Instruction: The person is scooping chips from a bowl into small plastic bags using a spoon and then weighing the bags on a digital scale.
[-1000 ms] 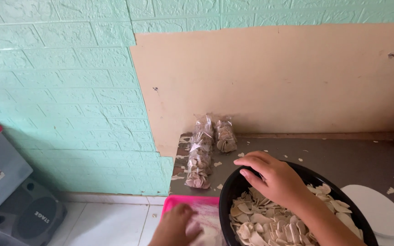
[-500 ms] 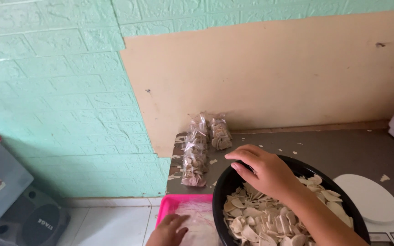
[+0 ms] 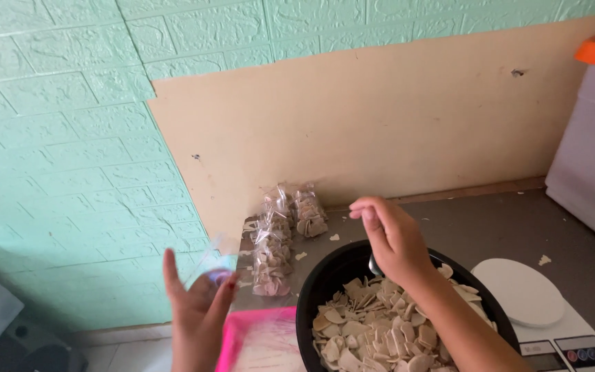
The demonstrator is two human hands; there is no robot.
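Left hand [image 3: 197, 306], right hand [image 3: 395, 238]: bare, no sleeves, rings or gloves in view.

A grey table [image 3: 518, 227], strewn with pale crumbs, carries clear filled packets [image 3: 273, 244] at its far left, a black bowl of chips [image 3: 325, 275] near, a pink tray [image 3: 242, 337] and a white kitchen scale [image 3: 545, 310] right.
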